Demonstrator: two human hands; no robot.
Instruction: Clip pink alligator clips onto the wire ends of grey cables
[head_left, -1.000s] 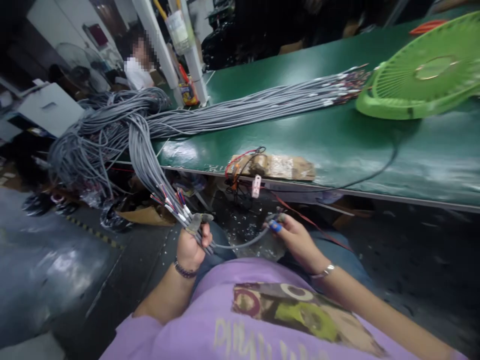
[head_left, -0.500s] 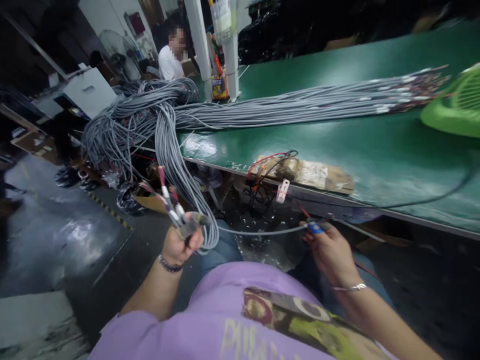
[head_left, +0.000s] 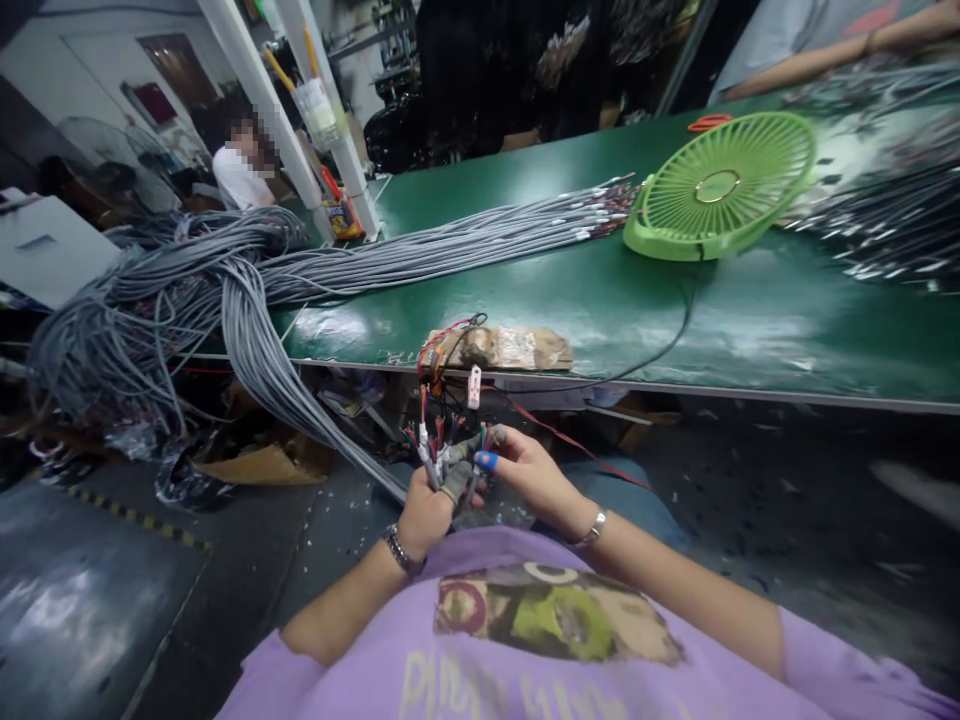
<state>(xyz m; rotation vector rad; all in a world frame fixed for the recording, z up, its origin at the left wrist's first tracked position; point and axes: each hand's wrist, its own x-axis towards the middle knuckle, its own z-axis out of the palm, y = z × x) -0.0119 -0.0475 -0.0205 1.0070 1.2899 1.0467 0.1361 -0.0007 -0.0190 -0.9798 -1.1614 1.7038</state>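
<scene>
My left hand (head_left: 429, 508), with grey covers on some fingers, is closed around a bunch of grey cables (head_left: 322, 420). Their stripped ends fan upward with thin coloured wires (head_left: 424, 428). Close beside it, my right hand (head_left: 529, 475), with blue tape on a finger, pinches the coloured wires at the end of one cable (head_left: 486, 440). The two hands almost meet in front of my body, below the table edge. From the left hand the cables run up to a large heap of grey cable (head_left: 150, 300) on the table's left end.
On the green table (head_left: 525, 290) lie a long cable bundle (head_left: 450, 235), a green fan (head_left: 712, 190) and dark wires (head_left: 892, 220). A taped board (head_left: 517, 347) sits at the front edge. Two people, one an arm (head_left: 817, 65), are across the table.
My right hand has moved left and in to my left hand, now at a cable's end instead of along its length. The left hand has come toward the middle; the view has swung right.
</scene>
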